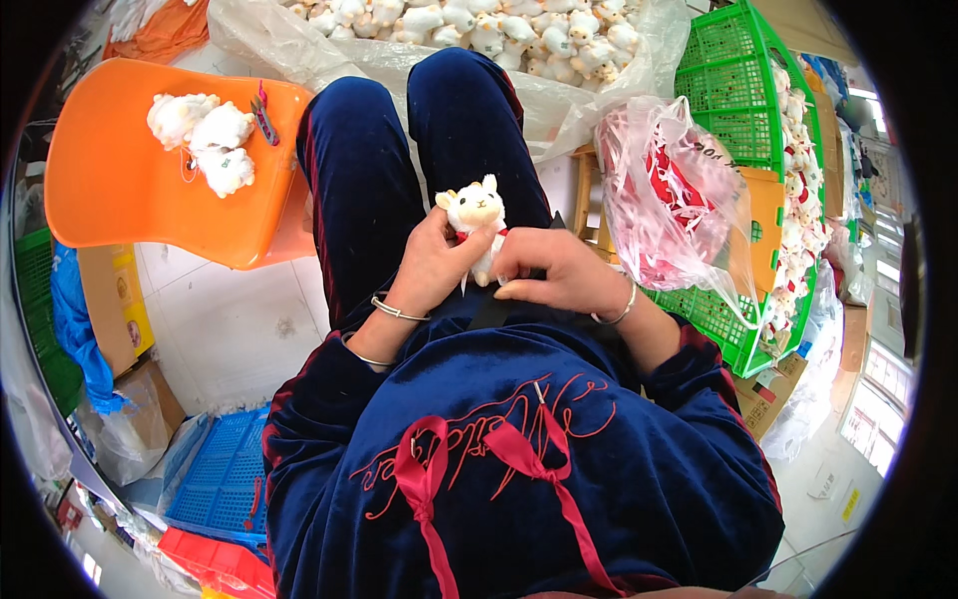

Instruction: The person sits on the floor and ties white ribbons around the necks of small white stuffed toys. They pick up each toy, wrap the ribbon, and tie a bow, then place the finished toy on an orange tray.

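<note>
A small white plush sheep (473,207) with pale horns, dark eyes and a bit of red at its neck is held upright over my lap. My left hand (431,262) is closed around its side, thumb across the front below the head. At the toy's other side my right hand (561,272) has its fingers curled in a pinch close to the body. What those fingers grip is hidden or too small to name. On the orange chair (110,150) at the left lie several white plush toys (222,130) and small thread snips (263,116) with pink handles.
A clear plastic sack of white plush toys (489,35) stands beyond my knees. To the right are a clear bag of pink and red ribbon pieces (671,200) and green crates (726,90) with more toys beside them. A blue crate (222,469) sits at lower left.
</note>
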### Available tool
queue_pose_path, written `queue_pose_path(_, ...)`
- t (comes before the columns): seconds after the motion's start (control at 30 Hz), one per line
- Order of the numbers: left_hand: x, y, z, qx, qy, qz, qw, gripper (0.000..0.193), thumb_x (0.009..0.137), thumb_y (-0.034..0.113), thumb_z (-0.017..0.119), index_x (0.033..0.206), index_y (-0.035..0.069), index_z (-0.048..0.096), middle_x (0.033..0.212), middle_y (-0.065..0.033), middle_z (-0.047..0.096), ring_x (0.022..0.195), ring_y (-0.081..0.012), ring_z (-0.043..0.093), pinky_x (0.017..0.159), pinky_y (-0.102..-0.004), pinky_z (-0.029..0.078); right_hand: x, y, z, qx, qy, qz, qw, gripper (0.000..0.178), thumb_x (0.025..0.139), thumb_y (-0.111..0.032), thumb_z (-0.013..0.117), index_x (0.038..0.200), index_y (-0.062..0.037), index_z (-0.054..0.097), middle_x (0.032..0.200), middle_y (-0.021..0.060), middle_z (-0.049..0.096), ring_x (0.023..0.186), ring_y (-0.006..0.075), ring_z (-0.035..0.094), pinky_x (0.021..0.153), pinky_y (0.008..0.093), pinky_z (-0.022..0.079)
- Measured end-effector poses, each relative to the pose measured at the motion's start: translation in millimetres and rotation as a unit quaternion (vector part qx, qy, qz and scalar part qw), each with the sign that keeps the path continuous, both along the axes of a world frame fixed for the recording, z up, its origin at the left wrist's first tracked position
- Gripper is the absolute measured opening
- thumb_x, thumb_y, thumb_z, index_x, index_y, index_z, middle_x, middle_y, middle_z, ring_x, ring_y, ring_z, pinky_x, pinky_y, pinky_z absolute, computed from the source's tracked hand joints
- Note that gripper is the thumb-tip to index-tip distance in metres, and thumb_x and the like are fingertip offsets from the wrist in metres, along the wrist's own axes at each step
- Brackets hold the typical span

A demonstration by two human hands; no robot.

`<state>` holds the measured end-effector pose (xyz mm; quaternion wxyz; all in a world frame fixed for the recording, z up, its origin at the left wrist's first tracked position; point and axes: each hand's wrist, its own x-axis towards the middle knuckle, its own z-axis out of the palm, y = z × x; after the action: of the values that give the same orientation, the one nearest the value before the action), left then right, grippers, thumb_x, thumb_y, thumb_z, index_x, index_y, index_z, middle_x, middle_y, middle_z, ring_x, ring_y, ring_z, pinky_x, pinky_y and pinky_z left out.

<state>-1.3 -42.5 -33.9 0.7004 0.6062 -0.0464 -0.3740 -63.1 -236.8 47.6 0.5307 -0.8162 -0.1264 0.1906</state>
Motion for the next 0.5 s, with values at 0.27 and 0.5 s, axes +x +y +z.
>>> queue_pose_path(0.27,-4,8,16,-0.077,0.052,-0.003,0.996,0.067,0.088,0.005,0.078,0.138,-0.005,0.035,0.129,-0.0234,0.060,0.092,-0.0136,0.069,0.077,-0.0267,0.059,1,4,-12,0.099,0.172,-0.303,0.932,0.027,0.108,-0.026,0.054,0.106,0.0000,0.061,0.081,0.0002,0.062,0.073,0.0057,0.058,0.064,0.0226,0.050)
queue_pose_path(0.5,-10,17,19,0.033,-0.131,0.003,0.991,0.057,0.079,0.009,0.085,0.118,0.000,0.044,0.112,-0.0108,0.056,0.068,-0.0072,0.059,0.060,-0.0232,0.052,2,5,-17,0.136,0.201,-0.280,0.929,0.022,0.105,-0.024,0.060,0.107,-0.0016,0.061,0.086,0.0012,0.065,0.068,0.0059,0.060,0.060,0.0218,0.049)
